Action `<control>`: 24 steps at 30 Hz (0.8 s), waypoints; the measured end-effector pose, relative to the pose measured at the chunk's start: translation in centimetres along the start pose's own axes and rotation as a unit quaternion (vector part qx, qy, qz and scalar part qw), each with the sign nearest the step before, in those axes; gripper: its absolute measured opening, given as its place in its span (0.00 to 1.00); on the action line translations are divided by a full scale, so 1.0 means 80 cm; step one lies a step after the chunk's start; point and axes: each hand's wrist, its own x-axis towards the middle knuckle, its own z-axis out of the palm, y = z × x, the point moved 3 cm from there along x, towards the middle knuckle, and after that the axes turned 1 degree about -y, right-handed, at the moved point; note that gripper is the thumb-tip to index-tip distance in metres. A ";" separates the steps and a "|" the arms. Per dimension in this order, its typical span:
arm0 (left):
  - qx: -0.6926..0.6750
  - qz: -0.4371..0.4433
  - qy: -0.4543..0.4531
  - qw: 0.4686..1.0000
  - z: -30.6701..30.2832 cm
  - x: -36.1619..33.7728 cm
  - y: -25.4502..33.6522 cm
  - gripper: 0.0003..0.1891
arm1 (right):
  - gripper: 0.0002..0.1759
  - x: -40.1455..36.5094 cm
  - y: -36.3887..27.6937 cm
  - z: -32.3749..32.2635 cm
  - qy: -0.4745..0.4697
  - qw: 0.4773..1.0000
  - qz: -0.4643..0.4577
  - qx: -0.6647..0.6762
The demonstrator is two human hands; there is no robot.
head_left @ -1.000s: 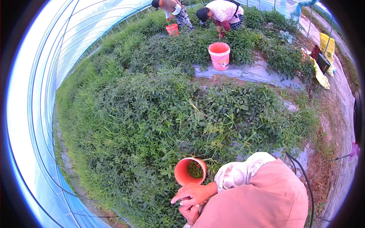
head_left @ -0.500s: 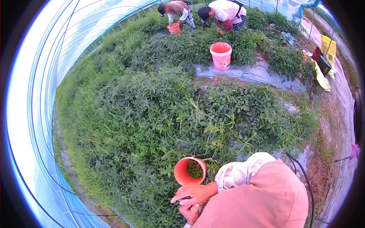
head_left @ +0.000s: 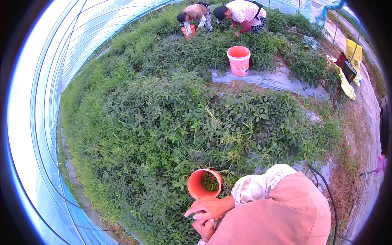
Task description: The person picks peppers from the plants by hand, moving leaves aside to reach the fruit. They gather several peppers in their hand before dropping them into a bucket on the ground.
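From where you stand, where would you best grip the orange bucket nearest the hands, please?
By the rim of the bucket, on the edge nearest the hand, coming from above. Its mouth faces up, tilted; plants hide its sides, and no handle shows.

Lower hand half hidden under upper hand (grip unreadable).

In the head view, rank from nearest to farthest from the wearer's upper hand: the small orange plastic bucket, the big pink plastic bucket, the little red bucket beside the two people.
From upper hand:
1. Small orange plastic bucket, just above it.
2. Big pink plastic bucket, mid-field, on grey sheet.
3. Little red bucket, far end, by two people.
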 end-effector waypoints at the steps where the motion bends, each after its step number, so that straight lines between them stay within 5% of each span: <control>1: 0.000 0.000 0.000 1.000 -0.004 -0.002 -0.004 0.08 | 0.18 0.001 -0.002 -0.001 0.000 1.000 0.000 0.000; 7: -0.014 0.000 0.006 1.000 0.002 0.000 0.005 0.08 | 0.20 0.002 0.002 0.002 -0.050 0.998 0.044 -0.008; 12: 0.008 -0.007 0.015 1.000 0.006 0.001 0.011 0.09 | 0.18 0.003 0.002 0.003 0.013 1.000 -0.023 -0.012; 21: 0.009 -0.002 0.018 1.000 -0.016 -0.004 -0.005 0.10 | 0.19 0.004 0.005 0.005 -0.026 0.999 0.027 -0.008; 24: 0.025 0.000 0.029 0.999 -0.022 -0.007 -0.011 0.10 | 0.19 0.008 0.000 0.004 -0.030 0.999 -0.019 -0.010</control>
